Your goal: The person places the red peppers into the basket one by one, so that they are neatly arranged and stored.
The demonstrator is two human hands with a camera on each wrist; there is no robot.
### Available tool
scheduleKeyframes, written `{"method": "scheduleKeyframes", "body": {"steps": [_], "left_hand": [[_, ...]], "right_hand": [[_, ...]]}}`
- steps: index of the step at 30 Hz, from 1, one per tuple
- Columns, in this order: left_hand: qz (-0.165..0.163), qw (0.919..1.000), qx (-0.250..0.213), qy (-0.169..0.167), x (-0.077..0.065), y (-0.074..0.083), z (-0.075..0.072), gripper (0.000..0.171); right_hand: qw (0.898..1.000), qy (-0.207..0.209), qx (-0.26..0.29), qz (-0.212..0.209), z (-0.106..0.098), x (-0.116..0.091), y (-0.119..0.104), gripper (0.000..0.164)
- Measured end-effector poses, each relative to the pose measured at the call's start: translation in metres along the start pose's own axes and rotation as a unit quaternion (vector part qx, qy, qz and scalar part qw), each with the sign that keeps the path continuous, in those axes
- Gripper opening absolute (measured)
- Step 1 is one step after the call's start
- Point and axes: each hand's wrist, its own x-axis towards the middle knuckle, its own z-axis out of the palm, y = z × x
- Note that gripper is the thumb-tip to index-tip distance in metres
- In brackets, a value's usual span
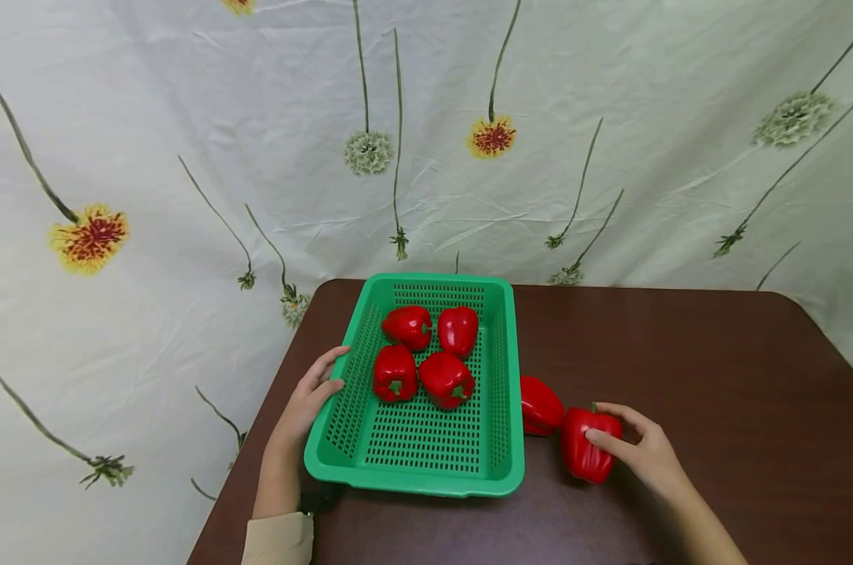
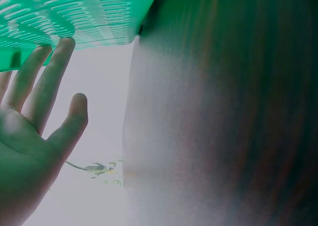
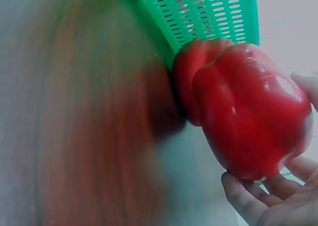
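A green plastic basket (image 1: pixel 426 482) with slotted walls and floor holds several shiny red bell peppers (image 1: pixel 446 380) in its far half. My left hand (image 1: pixel 315 396) is at the basket's left side, and in the left wrist view its fairly straight fingers (image 2: pixel 47 87) reach up to the slotted wall. Right of the basket, my right hand (image 1: pixel 645 451) grips a red bell pepper (image 1: pixel 585 451) between thumb and fingers, its green stem pointing away. Another red bell pepper (image 1: pixel 541 406) lies between this one and the basket wall; in the right wrist view the gripped pepper partly hides it.
Everything stands on a dark brown table (image 1: pixel 680 353) with rounded far corners. A pale cloth (image 1: pixel 271 118) printed with flowers hangs behind the table and along its left side. A small dark object (image 1: pixel 320 497) lies by the left wrist, partly under the basket's near left corner.
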Motion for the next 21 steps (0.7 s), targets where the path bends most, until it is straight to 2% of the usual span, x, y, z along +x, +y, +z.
{"method": "scheduleKeyframes", "body": {"steps": [14, 21], "left_hand": [[-0.004, 0.9999, 0.014, 0.002, -0.001, 0.002, 0.0, 0.047], [-0.008, 1.0, -0.002, 0.003, 0.0, 0.0, 0.0, 0.047]], "right_hand": [[0.998, -0.018, 0.04, -0.039, 0.001, 0.001, -0.028, 0.033], [0.996, -0.026, 0.065, -0.059, 0.005, 0.003, -0.045, 0.033]]}}
